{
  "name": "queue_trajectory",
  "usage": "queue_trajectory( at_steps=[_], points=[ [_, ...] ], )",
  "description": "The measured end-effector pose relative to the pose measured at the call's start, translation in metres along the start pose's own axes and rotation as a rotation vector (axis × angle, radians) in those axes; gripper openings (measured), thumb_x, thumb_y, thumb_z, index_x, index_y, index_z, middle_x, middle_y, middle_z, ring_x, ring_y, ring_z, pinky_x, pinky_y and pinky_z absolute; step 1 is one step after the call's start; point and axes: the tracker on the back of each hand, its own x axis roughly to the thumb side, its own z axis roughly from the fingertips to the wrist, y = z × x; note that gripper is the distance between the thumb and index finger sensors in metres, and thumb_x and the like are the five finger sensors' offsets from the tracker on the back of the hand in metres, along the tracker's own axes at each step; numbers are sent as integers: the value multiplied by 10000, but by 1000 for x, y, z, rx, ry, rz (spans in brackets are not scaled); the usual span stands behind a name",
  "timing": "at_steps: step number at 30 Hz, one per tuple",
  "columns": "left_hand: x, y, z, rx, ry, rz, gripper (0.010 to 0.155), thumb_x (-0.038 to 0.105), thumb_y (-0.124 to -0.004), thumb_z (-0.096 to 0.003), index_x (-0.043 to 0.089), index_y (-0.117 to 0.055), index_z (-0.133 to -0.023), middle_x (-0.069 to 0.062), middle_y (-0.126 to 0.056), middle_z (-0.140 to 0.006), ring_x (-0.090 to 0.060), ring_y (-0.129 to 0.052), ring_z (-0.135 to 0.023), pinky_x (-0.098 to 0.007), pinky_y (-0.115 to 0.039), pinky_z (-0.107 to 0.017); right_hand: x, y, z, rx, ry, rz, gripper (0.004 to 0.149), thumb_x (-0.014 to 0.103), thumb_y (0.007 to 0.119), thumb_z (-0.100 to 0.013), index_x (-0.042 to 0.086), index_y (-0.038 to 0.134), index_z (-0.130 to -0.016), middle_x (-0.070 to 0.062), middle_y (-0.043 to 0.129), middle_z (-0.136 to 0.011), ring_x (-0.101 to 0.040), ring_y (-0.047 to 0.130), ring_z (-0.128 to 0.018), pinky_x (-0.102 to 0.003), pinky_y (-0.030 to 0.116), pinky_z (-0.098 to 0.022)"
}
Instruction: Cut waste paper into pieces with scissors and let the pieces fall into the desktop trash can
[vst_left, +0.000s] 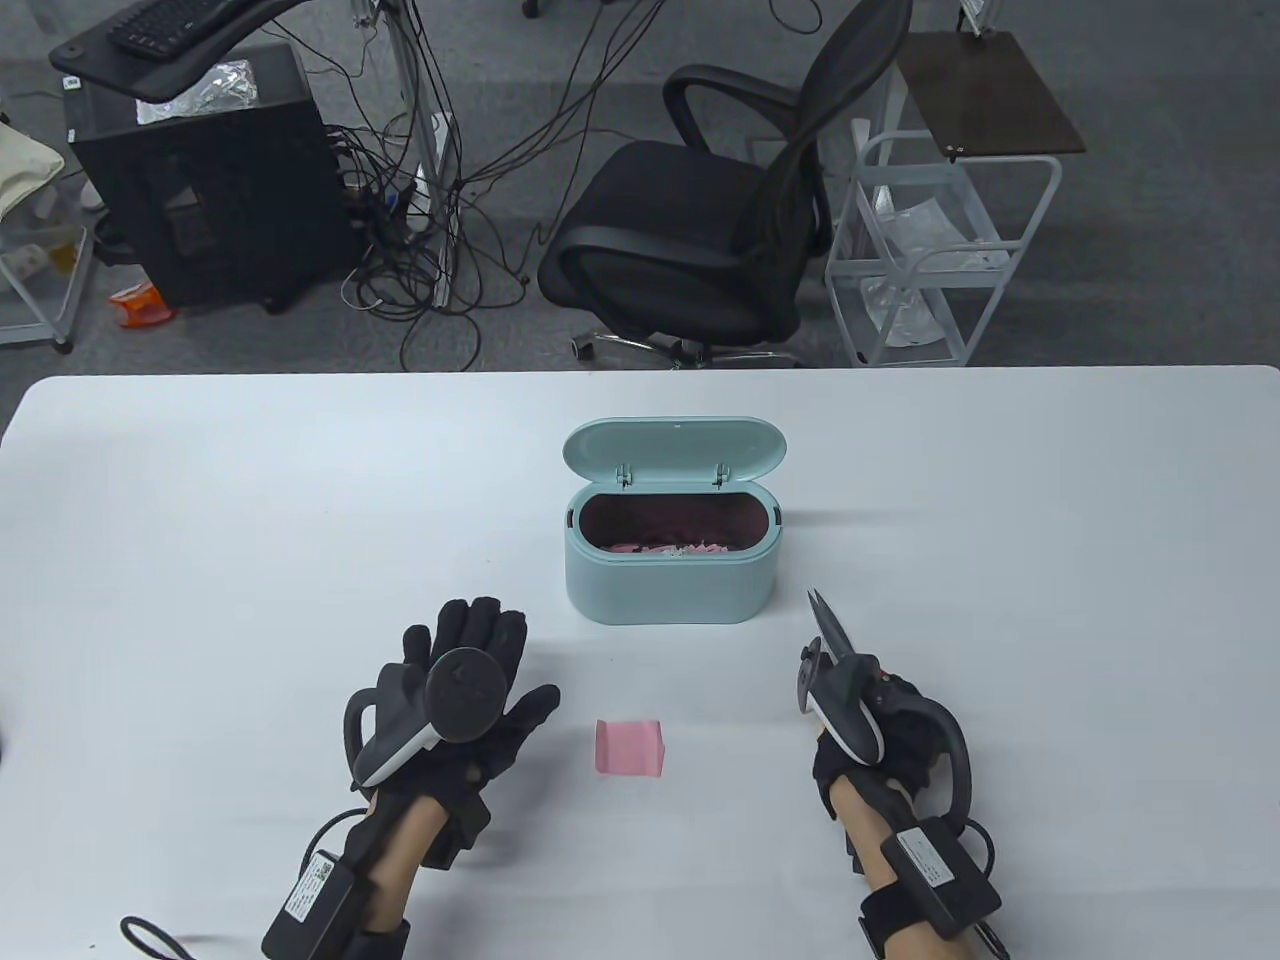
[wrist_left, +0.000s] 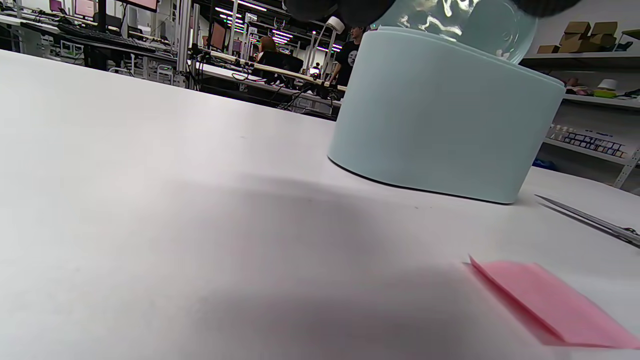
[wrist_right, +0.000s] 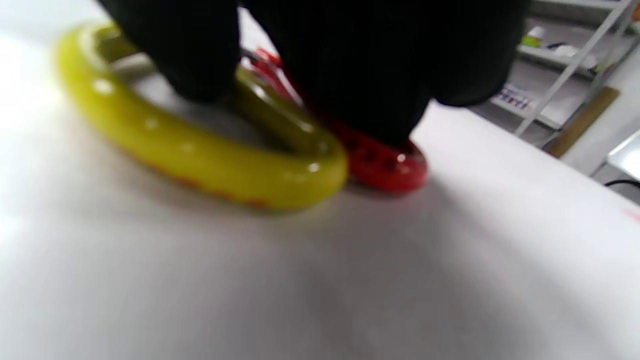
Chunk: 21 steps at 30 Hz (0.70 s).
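Pickup step, I judge: right hand (vst_left: 880, 730) fingers curl on scissors (vst_left: 832, 632) at desk's near edge; left hand (vst_left: 465, 690) flat, empty; next, grasp paper (vst_left: 630, 747)

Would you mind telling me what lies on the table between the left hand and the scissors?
In the table view, only the pink paper lies between the left hand and the scissors; the rest of the table there is bare.

We keep our left hand (vst_left: 470, 670) flat, palm down, fingers straight and spread. Our right hand (vst_left: 880, 730) is low, its fingers (wrist_right: 350, 70) curled downward.
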Motion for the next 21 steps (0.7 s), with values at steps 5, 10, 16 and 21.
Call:
queue_trajectory(
  at_steps=[5, 10, 16, 21],
  points=[
    [1, -1, 0, -6, -9, 0, 867, 711, -556, -470, 217, -396, -1165, -71, -364, -1263, -396, -306, -1156, -620, -249, -781, 4, 0, -5, -7, 27, 12, 655, 376, 764, -425, 79, 614, -989, -121, 827, -895, -330, 943, -732, -462, 833, -559],
    [1, -2, -2, -6, 18, -24, 844, 702, -560, -475, 217, -449, -1157, -80, -426, -1255, -417, -371, -1147, -637, -294, -779, -13, 5, -14, -10, 43, -90, 686, 382, 757, -412, 79, 565, -997, -118, 782, -889, -281, 943, -681, -455, 821, -531],
    [-2, -8, -7, -36, 34, -19, 843, 702, -560, -475, 216, -452, -1156, -81, -432, -1253, -418, -377, -1146, -639, -294, -779, -40, 14, -27, 23, 73, -451, 722, 378, 851, -338, 106, 569, -945, -88, 800, -820, -263, 891, -581, -500, 731, -507],
    [-3, -11, -8, -53, 40, -14, 842, 700, -561, -476, 215, -454, -1156, -81, -438, -1252, -418, -382, -1144, -639, -295, -778, -57, 13, -31, -8, 87, -597, 676, 422, 952, -303, 128, 689, -852, -15, 926, -648, -189, 962, -374, -568, 706, -612]
  ],
)
